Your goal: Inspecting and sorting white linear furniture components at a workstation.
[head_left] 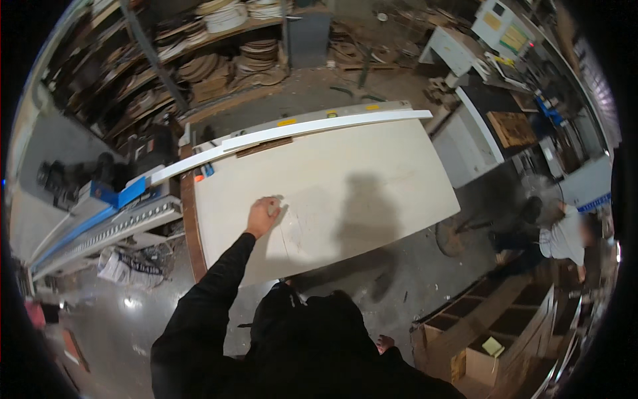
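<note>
A large pale board [359,179] lies flat in front of me, with my shadow on it. My left hand [264,216], at the end of a black sleeve, rests on the board's left part. Its fingers are curled over a small pale pad [272,210]. Faint pencil lines run across the board just right of this hand. My right hand [384,344] shows only as a few fingers low beside my dark jacket, away from the board; what it holds cannot be made out.
A long white strip [325,123] lies along the board's far edge. A roller rail with a blue part [119,196] stands left. Shelves with coiled strips [219,40] fill the back. Another person [565,233] bends at right, near open wooden boxes [505,326].
</note>
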A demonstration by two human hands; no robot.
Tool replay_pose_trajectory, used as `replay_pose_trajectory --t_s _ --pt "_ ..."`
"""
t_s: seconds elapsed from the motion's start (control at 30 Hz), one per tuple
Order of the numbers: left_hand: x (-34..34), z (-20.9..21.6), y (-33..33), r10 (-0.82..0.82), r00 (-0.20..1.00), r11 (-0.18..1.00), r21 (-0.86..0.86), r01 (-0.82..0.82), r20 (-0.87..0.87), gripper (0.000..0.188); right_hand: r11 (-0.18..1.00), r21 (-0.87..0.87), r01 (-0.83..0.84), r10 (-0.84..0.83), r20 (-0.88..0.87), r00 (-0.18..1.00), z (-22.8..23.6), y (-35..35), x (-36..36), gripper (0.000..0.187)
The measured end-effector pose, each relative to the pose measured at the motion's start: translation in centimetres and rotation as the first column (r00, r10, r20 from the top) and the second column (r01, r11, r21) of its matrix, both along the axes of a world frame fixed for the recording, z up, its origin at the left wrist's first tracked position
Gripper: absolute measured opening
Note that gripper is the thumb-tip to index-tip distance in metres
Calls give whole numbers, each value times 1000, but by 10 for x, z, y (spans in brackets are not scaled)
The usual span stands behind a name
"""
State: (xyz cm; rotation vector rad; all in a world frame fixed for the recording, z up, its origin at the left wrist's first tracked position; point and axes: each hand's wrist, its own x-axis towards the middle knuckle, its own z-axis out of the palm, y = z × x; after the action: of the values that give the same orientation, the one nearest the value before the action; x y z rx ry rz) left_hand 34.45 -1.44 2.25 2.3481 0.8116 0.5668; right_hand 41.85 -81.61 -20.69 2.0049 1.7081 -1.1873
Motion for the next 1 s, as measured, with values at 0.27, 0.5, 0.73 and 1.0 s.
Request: replay_pose_trajectory --t_s 0.27,0.5,0.73,1.0 --pt "148 24 185 -7 977 932 353 84 -212 80 597 556 579 -672 -48 739 84 133 -91 29" --pt "238 -9 259 -128 830 956 154 248 -542 66 599 326 732 -777 13 630 126 174 -118 24" --pt "256 9 184 -252 922 780 501 373 -295 34 621 252 742 -782 131 610 115 167 -81 16" --pt "72 -17 38 -448 823 814 -540 213 -350 79 288 534 795 -749 -391 534 179 406 99 30"
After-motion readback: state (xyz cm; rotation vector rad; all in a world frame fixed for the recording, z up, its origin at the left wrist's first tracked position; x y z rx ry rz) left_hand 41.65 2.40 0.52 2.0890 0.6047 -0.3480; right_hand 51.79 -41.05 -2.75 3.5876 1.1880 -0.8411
